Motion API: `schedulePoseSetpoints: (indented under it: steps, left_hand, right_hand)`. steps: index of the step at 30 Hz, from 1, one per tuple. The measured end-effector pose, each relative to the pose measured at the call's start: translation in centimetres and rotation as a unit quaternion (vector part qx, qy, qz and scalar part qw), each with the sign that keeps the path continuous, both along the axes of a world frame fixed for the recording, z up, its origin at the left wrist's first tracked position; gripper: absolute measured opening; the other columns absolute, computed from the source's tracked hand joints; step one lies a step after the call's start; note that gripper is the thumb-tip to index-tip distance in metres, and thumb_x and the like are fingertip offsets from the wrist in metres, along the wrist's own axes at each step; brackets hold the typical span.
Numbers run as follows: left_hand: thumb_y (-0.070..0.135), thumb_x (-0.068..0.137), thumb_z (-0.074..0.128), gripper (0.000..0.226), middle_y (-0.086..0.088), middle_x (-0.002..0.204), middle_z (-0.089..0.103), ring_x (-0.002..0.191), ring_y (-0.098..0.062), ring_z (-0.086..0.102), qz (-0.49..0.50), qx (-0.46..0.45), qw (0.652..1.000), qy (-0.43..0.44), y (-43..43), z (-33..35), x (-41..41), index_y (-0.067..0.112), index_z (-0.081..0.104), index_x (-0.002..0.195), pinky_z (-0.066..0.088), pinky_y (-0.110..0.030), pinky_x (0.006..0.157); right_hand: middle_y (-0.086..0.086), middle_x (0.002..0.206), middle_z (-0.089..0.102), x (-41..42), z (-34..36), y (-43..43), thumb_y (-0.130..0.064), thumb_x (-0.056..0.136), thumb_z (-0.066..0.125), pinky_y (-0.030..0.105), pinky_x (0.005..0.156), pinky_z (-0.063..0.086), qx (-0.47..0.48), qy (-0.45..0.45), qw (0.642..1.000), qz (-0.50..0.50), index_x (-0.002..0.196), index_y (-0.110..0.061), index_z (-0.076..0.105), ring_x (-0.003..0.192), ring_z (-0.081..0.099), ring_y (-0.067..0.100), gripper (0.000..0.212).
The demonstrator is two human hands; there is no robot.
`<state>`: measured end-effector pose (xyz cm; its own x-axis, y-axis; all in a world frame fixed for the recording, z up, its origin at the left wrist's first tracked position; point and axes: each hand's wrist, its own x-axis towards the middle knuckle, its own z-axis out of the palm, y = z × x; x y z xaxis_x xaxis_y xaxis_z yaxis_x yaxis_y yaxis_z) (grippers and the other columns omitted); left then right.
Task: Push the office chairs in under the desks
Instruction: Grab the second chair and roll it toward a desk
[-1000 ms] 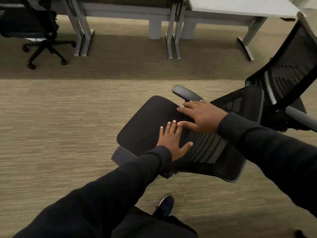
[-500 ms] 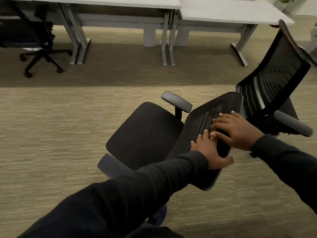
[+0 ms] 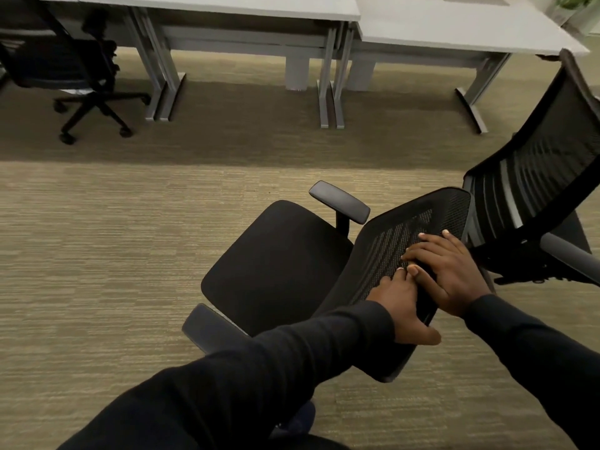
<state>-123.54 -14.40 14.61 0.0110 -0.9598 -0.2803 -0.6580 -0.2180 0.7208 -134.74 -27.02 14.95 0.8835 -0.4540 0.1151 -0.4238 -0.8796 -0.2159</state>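
A black office chair [image 3: 276, 264] with a mesh back stands on the carpet in front of me, its seat facing the desks. My left hand [image 3: 402, 306] grips the top edge of the mesh backrest, thumb behind it. My right hand [image 3: 444, 271] lies on the same backrest beside the left, fingers spread over the mesh. A second black mesh chair [image 3: 535, 196] stands just right of it, touching or nearly touching. Two white desks, the left desk [image 3: 227, 8] and the right desk [image 3: 454, 27], run along the far side with open space beneath.
A third black chair [image 3: 65, 66] sits at the far left by another desk. Grey metal desk legs [image 3: 328, 92] stand between the desk bays. Tan carpet [image 3: 97, 254] stretches between me and the desks. A green plant [image 3: 574, 1] shows at the top right corner.
The chair has turned so its back faces me. Both hands went from the seat area onto the top of the backrest, and the view lifted toward the desks.
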Motion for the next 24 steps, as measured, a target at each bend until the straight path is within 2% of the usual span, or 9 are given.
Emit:
schedulePoseSetpoints:
  steps: [3,10,12,16,18,21,24]
  left_hand:
    - [0.049,0.067,0.081,0.11,-0.01,0.141,0.04,0.121,-0.032,0.045,-0.006,-0.006,1.0,-0.001,-0.6,0.0,1.6,0.014,0.02,0.152,0.046,-0.045,0.103]
    - [0.05,0.066,0.081,0.09,-0.004,0.125,0.05,0.103,-0.026,0.055,-0.007,-0.033,0.999,-0.013,-1.6,-0.1,7.4,0.01,0.04,0.136,0.055,-0.042,0.086]
    - [0.049,0.065,0.081,0.089,0.0,0.116,0.05,0.096,-0.022,0.055,-0.007,-0.042,0.999,-0.015,-1.9,-0.2,9.7,0.011,0.041,0.135,0.054,-0.034,0.08]
    - [0.046,0.065,0.082,0.092,0.007,0.103,0.042,0.08,-0.01,0.049,-0.011,-0.048,0.999,-0.016,-2.6,-0.9,15.0,0.016,0.034,0.138,0.036,-0.011,0.059]
    - [0.046,0.066,0.081,0.104,0.004,0.115,0.046,0.087,-0.009,0.05,-0.017,-0.036,0.999,-0.004,-3.0,-1.4,17.8,0.022,0.024,0.149,0.041,-0.011,0.065]
    - [0.049,0.067,0.079,0.113,0.0,0.146,0.035,0.109,-0.017,0.051,-0.024,-0.014,1.0,0.007,-3.8,-1.9,22.4,0.029,0.012,0.156,0.051,-0.027,0.084]
    - [0.051,0.066,0.077,0.111,0.002,0.153,0.026,0.118,-0.022,0.051,-0.043,0.005,0.999,0.006,-4.9,-2.0,27.2,0.035,0.013,0.155,0.054,-0.034,0.09]
  right_hand:
    - [0.004,0.11,0.072,1.4,-0.2,-0.6,-0.051,0.095,0.035,0.057,0.114,0.026,-0.008,-0.007,1.0,-0.002,0.105,-0.015,0.074,0.125,0.056,0.032,0.054]
    - [0.003,0.106,0.073,6.4,-0.4,-1.2,-0.054,0.095,0.03,0.052,0.114,0.023,-0.022,-0.021,0.999,-0.023,0.102,-0.018,0.074,0.122,0.057,0.031,0.057]
    - [0.002,0.107,0.072,8.3,-0.6,-1.4,-0.055,0.095,0.028,0.052,0.114,0.023,-0.027,-0.02,0.999,-0.035,0.103,-0.019,0.074,0.122,0.056,0.031,0.059]
    - [-0.003,0.105,0.071,12.7,-1.3,-1.7,-0.061,0.093,0.03,0.053,0.114,0.023,-0.041,-0.016,0.997,-0.058,0.103,-0.025,0.073,0.118,0.056,0.026,0.056]
    - [-0.003,0.102,0.071,15.0,-1.7,-1.8,-0.064,0.092,0.032,0.054,0.112,0.026,-0.048,-0.032,0.996,-0.069,0.102,-0.025,0.073,0.113,0.058,0.026,0.057]
    - [-0.003,0.1,0.071,18.8,-1.9,-2.1,-0.07,0.091,0.03,0.053,0.11,0.028,-0.053,-0.046,0.994,-0.087,0.102,-0.026,0.072,0.109,0.06,0.024,0.062]
    - [-0.004,0.1,0.07,22.8,-2.0,-2.7,-0.073,0.09,0.029,0.052,0.11,0.028,-0.054,-0.041,0.993,-0.096,0.105,-0.026,0.071,0.108,0.06,0.023,0.065]
